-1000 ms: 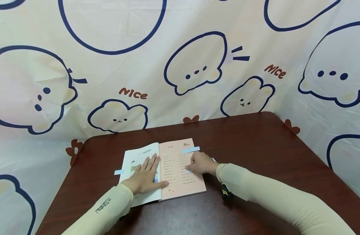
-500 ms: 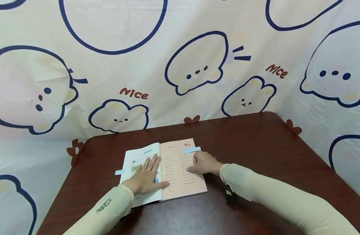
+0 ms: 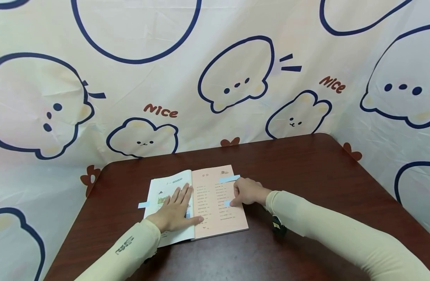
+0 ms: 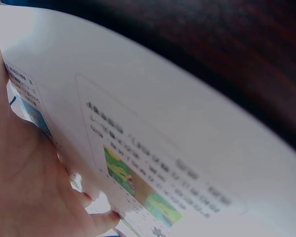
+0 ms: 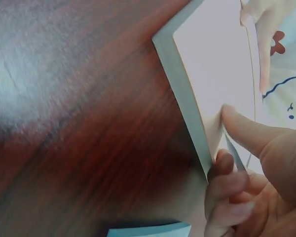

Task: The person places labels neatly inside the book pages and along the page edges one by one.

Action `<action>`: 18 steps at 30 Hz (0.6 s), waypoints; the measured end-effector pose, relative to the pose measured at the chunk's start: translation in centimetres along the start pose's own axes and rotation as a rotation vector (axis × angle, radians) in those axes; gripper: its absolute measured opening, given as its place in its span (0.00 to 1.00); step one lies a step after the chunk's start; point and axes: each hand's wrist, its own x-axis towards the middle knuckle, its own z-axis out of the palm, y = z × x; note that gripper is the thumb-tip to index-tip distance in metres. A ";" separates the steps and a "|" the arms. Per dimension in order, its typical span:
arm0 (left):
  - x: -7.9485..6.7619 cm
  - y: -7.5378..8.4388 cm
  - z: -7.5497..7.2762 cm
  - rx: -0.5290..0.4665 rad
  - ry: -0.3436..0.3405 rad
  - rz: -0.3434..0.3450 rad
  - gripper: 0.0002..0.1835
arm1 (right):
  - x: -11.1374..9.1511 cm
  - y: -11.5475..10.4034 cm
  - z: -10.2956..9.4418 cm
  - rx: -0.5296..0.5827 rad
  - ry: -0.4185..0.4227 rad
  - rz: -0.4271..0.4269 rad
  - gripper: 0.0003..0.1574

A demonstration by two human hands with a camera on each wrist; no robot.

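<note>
An open book (image 3: 209, 230) lies on the dark wooden table, a white page with a small picture on its left and a pink page of printed lines on its right. My left hand (image 3: 174, 212) rests flat across the white page, fingers spread, thumb reaching onto the pink page. At the pink page's outer edge, my right hand (image 3: 248, 192) pinches a pale blue paper strip (image 3: 227, 203) between thumb and curled fingers. In the right wrist view the thumb tip presses on the page, and the strip (image 5: 233, 150) shows partly between thumb and fingers.
Another pale blue strip (image 3: 229, 179) sticks out past the pink page's upper right edge. A third strip (image 3: 143, 205) juts from the left edge of the book. Cloth with cartoon drawings (image 3: 232, 74) hangs behind the table (image 3: 292, 164) and along its sides.
My right hand has shifted a little to the right, toward the book's outer edge, and more of the pinched strip shows beside the thumb. The left hand stays in place.
</note>
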 end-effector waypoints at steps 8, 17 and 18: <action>0.4 -0.3 0.4 0.003 -0.001 0.001 0.63 | 0.3 0.3 -0.2 0.018 -0.030 -0.013 0.20; 0.5 -0.6 0.8 0.027 0.010 0.004 0.66 | 0.2 -0.2 0.5 -0.045 0.009 0.032 0.27; 0.5 -0.6 0.8 0.026 0.012 0.004 0.66 | 0.2 -0.3 0.6 -0.049 0.008 0.042 0.28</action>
